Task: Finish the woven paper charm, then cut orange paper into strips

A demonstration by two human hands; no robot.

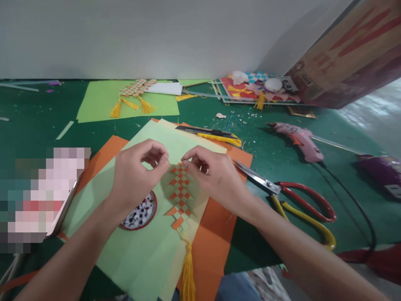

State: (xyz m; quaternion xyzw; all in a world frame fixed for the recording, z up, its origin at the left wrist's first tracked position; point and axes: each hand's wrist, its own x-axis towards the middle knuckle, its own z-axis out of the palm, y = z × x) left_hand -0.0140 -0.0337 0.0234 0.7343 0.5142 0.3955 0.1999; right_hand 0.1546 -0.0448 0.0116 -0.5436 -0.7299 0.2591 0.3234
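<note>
A woven orange-and-green paper ornament (181, 192) with a yellow tassel (188, 271) at its lower end is in the middle, over light green sheets. My right hand (216, 173) pinches at its upper end, thumb and index finger together. Just to the left, my left hand (138, 171) is closed in a pinch near the same end; whatever lies between its fingertips is too small to make out. Partly behind my left wrist sits a round red-rimmed container (142, 214) full of googly eyes.
Light green sheets (134, 259) overlie orange ones (216, 234). A yellow-black utility knife (216, 136), red-and-yellow-handled scissors (272, 187) and a pink glue gun (300, 140) lie rightward. Finished-looking woven pieces (138, 88) rest behind. A phone-like object (53, 196), pixelated, stands left.
</note>
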